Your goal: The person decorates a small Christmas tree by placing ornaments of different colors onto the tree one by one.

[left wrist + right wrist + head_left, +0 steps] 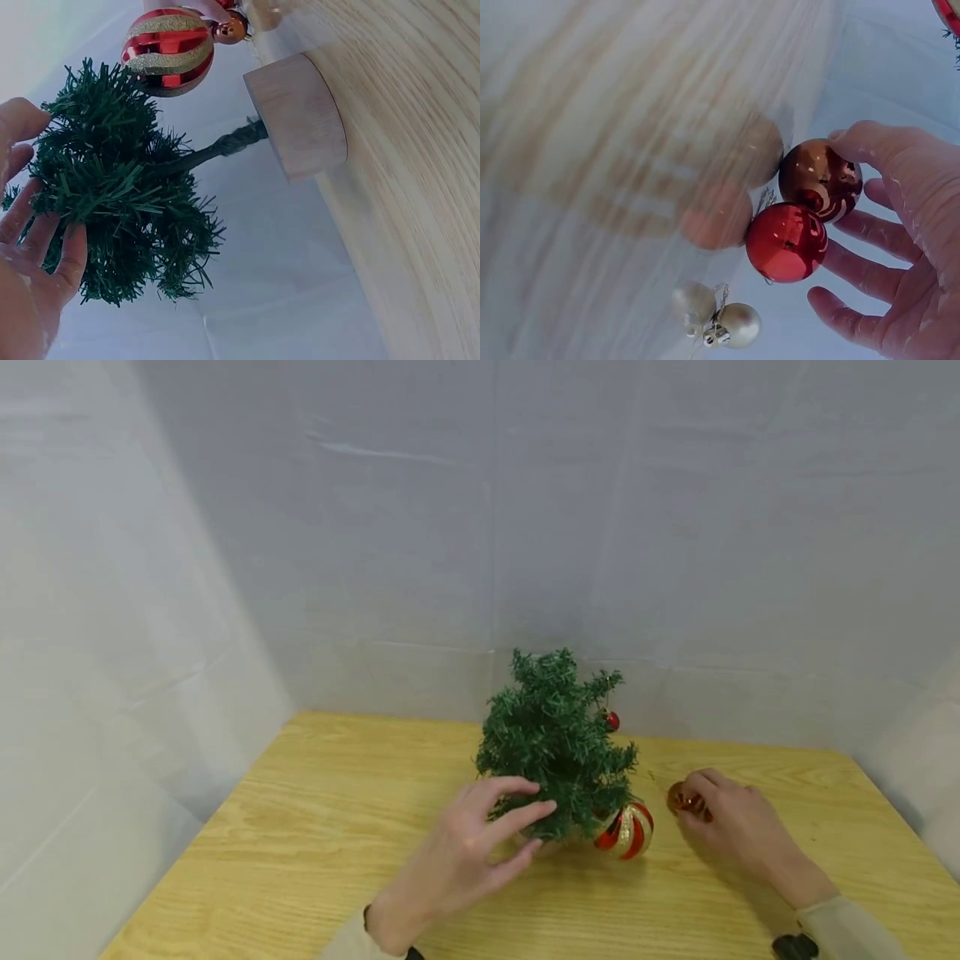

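A small green artificial Christmas tree [551, 735] stands on the table, its round wooden base [300, 120] visible in the left wrist view. My left hand [472, 843] is at the tree's near left side, fingers loosely bent and spread against the branches. A red and gold striped bauble [628, 831] hangs low on the right, and a small red bauble [612, 721] hangs higher up. To the right of the tree, my right hand [738, 827] pinches a copper bauble [819, 178] between thumb and fingers at the tabletop. Touching that bauble is a shiny red one [787, 244].
A pearly white bauble [740, 325] with a silver cap lies near the red one in the right wrist view. The wooden table [337, 793] reflects the baubles. White sheeting [420, 543] rises behind the table and along its sides.
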Tool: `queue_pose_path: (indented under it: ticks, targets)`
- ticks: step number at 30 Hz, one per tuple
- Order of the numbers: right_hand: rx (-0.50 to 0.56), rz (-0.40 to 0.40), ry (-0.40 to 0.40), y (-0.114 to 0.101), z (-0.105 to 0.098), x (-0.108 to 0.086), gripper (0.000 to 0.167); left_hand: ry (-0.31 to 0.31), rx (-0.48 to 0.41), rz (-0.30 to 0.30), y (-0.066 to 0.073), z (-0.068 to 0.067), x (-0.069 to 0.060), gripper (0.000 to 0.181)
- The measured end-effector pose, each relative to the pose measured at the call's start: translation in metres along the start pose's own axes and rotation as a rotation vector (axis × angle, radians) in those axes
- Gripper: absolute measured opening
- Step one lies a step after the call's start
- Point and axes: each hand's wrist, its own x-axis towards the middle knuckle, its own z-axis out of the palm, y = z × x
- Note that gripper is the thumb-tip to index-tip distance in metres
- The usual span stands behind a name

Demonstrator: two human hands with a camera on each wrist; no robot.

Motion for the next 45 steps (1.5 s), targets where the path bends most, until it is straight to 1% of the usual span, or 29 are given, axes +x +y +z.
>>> queue_pose_path:
  ticks: [4, 7, 9, 13, 17, 20, 24, 27, 30, 31, 35, 36, 38, 39, 40, 43, 45]
  targets:
    - [-0.017, 0.064, -0.011, -0.003, -0.001, -0.002, 0.036, 0.000, -0.034, 0.020, -0.003, 0.001, 0.000, 0.049]
    - [-0.039, 0.066, -0.003, -0.005, -0.001, -0.004, 0.045, -0.004, -0.053, 0.031, -0.005, 0.001, -0.001, 0.048]
    - [-0.058, 0.050, 0.009, -0.006, -0.001, -0.006, 0.045, -0.004, -0.060, 0.040, -0.007, 0.001, 0.000, 0.048]
    - [-0.120, -0.023, 0.017, -0.010, -0.002, -0.010, 0.038, -0.005, -0.081, 0.056, -0.010, 0.001, -0.001, 0.047]
    - [-0.182, -0.092, 0.011, -0.012, -0.003, -0.012, 0.039, -0.008, -0.098, 0.060, -0.012, 0.000, -0.002, 0.046]
    - [-0.207, -0.116, 0.014, -0.011, -0.002, -0.013, 0.039, -0.007, -0.106, 0.058, -0.013, 0.000, -0.002, 0.046]
    - [-0.208, -0.129, 0.032, -0.008, -0.002, -0.015, 0.039, -0.003, -0.111, 0.061, -0.014, 0.000, -0.002, 0.047]
    - [-0.206, -0.149, 0.073, -0.005, -0.005, -0.017, 0.042, -0.004, -0.114, 0.063, -0.015, 0.000, -0.002, 0.047]
    - [-0.198, -0.180, 0.142, -0.002, -0.009, -0.019, 0.046, -0.004, -0.121, 0.068, -0.016, 0.000, -0.003, 0.046]
    - [-0.195, -0.193, 0.164, -0.001, -0.011, -0.020, 0.045, -0.004, -0.122, 0.069, -0.016, 0.000, -0.003, 0.045]
    - [-0.146, -0.238, 0.236, 0.003, -0.017, -0.025, 0.053, -0.001, -0.122, 0.074, -0.016, 0.000, -0.003, 0.044]
    - [-0.137, -0.249, 0.253, 0.002, -0.019, -0.027, 0.051, -0.002, -0.122, 0.077, -0.016, 0.000, -0.003, 0.044]
    - [-0.124, -0.270, 0.292, 0.002, -0.023, -0.030, 0.027, -0.005, -0.118, 0.082, -0.016, -0.001, -0.003, 0.043]
    - [-0.122, -0.279, 0.311, 0.001, -0.024, -0.031, 0.020, -0.005, -0.120, 0.082, -0.017, -0.002, -0.004, 0.043]
    - [-0.120, -0.288, 0.331, -0.001, -0.026, -0.032, 0.026, 0.000, -0.116, 0.085, -0.018, -0.003, -0.004, 0.044]
    - [-0.122, -0.308, 0.379, -0.005, -0.031, -0.034, 0.064, 0.019, -0.102, 0.081, -0.022, -0.007, -0.006, 0.047]
    - [-0.117, -0.317, 0.400, -0.008, -0.034, -0.035, 0.063, 0.029, -0.099, 0.072, -0.025, -0.010, -0.008, 0.049]
